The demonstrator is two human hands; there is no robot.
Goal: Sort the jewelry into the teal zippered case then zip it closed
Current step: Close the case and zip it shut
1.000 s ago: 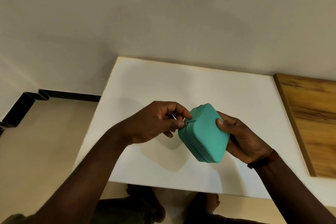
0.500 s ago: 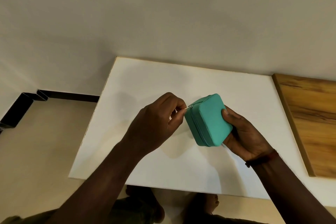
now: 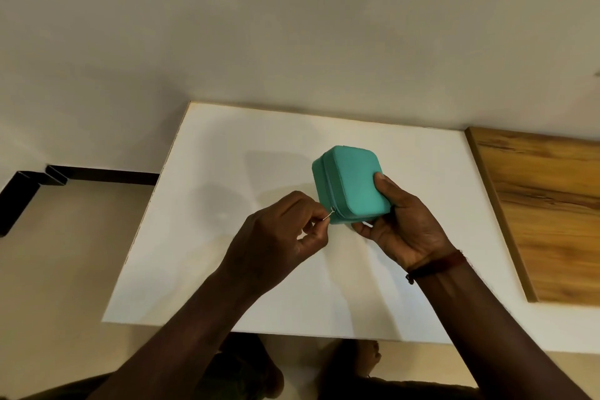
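Note:
The teal zippered case [image 3: 352,183] is held tilted above the white table [image 3: 259,286], lid facing me, its two halves together. My right hand [image 3: 401,226] grips the case from its right and lower side, thumb on the lid. My left hand [image 3: 281,237] pinches the small silver zipper pull [image 3: 329,214] at the case's lower left corner. The zipper line runs along the left side. No jewelry shows outside the case; its inside is hidden.
A wooden board [image 3: 545,211] lies on the table at the right. A plain wall rises behind the table. A dark baseboard [image 3: 97,174] runs along the floor at left. My knees and feet show under the table's near edge.
The case has turned and moved up and right in my right hand. My left hand has drawn the zipper pull from the case's upper left corner down to its lower left corner.

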